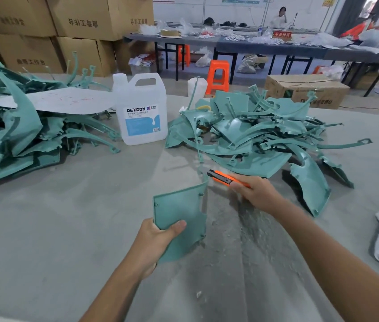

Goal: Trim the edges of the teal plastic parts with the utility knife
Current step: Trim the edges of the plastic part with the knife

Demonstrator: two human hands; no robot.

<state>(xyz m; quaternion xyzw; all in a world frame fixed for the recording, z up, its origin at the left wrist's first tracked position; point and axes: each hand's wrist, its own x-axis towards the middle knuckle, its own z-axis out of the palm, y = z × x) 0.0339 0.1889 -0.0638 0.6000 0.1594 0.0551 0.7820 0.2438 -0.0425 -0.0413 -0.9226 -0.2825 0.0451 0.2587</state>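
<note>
Two-handed: grips flat teal plastic panel [179, 212] by its lower edge with left hand [158, 240], holds orange utility knife [222, 178] in right hand [256, 192], blade end just beside panel's top right corner, over grey table [67, 228].

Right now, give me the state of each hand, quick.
Left hand: grips the teal plastic panel by its lower edge.
Right hand: grips the orange utility knife.

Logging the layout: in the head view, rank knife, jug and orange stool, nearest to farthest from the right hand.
1. Knife, held in the right hand.
2. Jug, ahead left on the table.
3. Orange stool, far beyond the table.
</note>
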